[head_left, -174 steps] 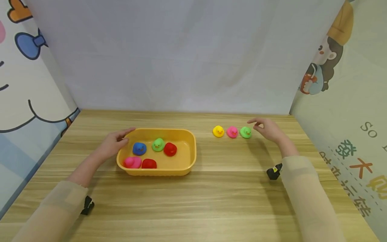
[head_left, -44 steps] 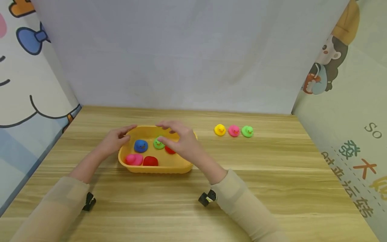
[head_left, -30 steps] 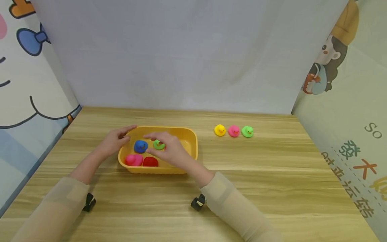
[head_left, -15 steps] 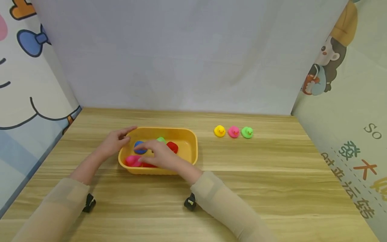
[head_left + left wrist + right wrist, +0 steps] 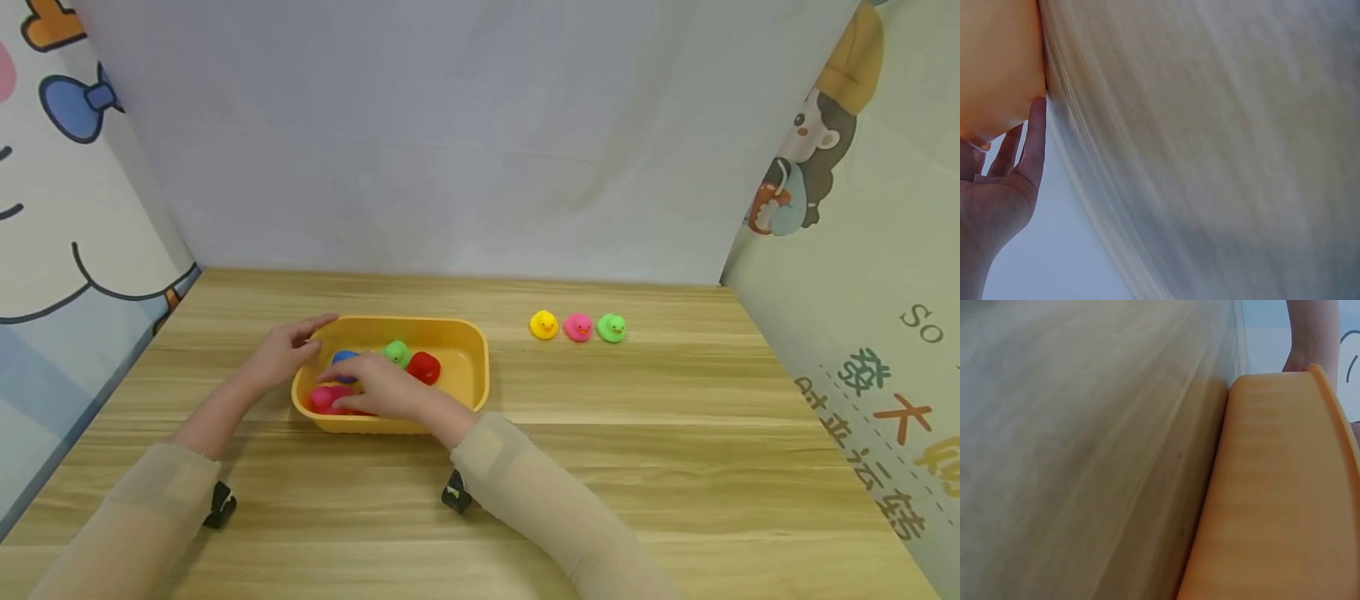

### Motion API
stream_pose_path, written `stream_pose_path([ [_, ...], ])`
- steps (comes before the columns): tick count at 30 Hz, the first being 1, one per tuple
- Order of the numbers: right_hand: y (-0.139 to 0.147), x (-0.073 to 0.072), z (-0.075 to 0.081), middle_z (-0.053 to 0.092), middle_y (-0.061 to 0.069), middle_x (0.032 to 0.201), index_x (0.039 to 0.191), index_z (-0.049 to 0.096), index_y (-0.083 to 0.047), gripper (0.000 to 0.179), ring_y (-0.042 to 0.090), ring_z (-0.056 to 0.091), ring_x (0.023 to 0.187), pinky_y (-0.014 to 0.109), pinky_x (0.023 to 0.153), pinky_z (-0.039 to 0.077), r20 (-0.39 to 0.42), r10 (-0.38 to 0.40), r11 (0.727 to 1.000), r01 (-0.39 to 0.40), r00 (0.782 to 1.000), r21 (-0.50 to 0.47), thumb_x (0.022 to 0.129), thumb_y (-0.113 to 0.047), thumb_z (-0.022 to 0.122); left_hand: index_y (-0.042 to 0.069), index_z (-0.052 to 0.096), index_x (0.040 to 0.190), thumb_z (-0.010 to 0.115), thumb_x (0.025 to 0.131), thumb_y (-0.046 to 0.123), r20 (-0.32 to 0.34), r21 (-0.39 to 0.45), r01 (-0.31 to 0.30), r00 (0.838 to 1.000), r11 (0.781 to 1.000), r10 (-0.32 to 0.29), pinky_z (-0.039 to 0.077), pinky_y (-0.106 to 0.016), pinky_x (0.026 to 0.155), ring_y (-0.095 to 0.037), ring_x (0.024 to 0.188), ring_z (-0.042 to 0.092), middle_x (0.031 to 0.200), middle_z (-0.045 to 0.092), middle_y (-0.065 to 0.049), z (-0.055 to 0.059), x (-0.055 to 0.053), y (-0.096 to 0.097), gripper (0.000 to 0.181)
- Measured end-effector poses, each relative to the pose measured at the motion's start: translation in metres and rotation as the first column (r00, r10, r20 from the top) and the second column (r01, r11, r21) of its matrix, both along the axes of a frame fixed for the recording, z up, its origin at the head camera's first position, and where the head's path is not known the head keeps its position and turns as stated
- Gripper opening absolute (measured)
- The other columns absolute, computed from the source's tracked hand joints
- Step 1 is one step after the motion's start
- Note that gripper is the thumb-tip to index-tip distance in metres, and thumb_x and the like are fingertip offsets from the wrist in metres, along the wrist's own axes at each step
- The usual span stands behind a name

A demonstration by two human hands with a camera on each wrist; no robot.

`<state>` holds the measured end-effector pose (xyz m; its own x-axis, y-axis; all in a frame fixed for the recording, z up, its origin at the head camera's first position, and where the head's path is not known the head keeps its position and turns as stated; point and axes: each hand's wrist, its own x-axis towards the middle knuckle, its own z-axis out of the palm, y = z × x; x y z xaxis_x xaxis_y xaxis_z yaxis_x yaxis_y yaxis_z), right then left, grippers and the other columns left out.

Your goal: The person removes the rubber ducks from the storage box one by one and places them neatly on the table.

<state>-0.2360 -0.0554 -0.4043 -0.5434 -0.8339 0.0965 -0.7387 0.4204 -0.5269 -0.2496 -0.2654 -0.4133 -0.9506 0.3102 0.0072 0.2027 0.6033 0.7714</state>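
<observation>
A yellow plastic tray (image 5: pixel 467 367) stands left of centre in the head view. My left hand (image 5: pixel 279 358) steadies its left end, with straight fingers along the outer wall in the left wrist view. Inside the tray my right hand (image 5: pixel 386 388) has its fingers and thumb about a pink rubber duck (image 5: pixel 324 399) at the front left corner. A blue duck (image 5: pixel 344 357) is partly covered by that hand. Beyond it sit a green duck (image 5: pixel 397 353) and a red one (image 5: pixel 424 367). Another red duck is mostly hidden beneath the right hand.
To the right of the tray, a yellow duck (image 5: pixel 543 325), a pink duck (image 5: pixel 578 327) and a green duck (image 5: pixel 611 327) stand in a row on the wooden table (image 5: pixel 637 467). A pale cloth (image 5: pixel 465 150) hangs behind the table's far edge.
My right hand came from beside the green duck on the table, passed leftward over the tray, and lowered to the pink duck. My left hand has stayed at the tray's left end.
</observation>
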Motion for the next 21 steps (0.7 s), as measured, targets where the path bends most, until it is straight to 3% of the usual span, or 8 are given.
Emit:
stream_pose_path([
  [7, -0.004, -0.002, -0.002, 0.064, -0.008, 0.118, 0.124, 0.063, -0.016, 0.035, 0.007, 0.054, 0.105, 0.01, 0.093, 0.036, -0.011, 0.009, 0.998, -0.008, 1.0, 0.058, 0.089, -0.024, 0.065, 0.013, 0.039, 0.146, 0.045, 0.099, 0.01, 0.013, -0.027, -0.019, 1.0, 0.999, 0.019, 0.04, -0.026, 0.059, -0.009, 0.049, 0.028, 0.134, 0.047, -0.02, 0.0, -0.001, 0.001, 0.047],
  [21, -0.012, -0.004, -0.006, 0.065, -0.01, 0.106, 0.113, 0.066, -0.016, 0.026, 0.005, 0.052, 0.097, 0.006, 0.085, 0.037, -0.022, 0.02, 0.997, -0.018, 1.0, 0.08, 0.089, -0.026, 0.065, 0.016, 0.038, 0.146, 0.045, 0.099, 0.012, 0.017, -0.022, -0.011, 1.0, 1.0, 0.012, 0.04, -0.025, 0.058, -0.008, 0.046, 0.028, 0.133, 0.048, -0.021, -0.002, -0.003, -0.001, 0.048],
])
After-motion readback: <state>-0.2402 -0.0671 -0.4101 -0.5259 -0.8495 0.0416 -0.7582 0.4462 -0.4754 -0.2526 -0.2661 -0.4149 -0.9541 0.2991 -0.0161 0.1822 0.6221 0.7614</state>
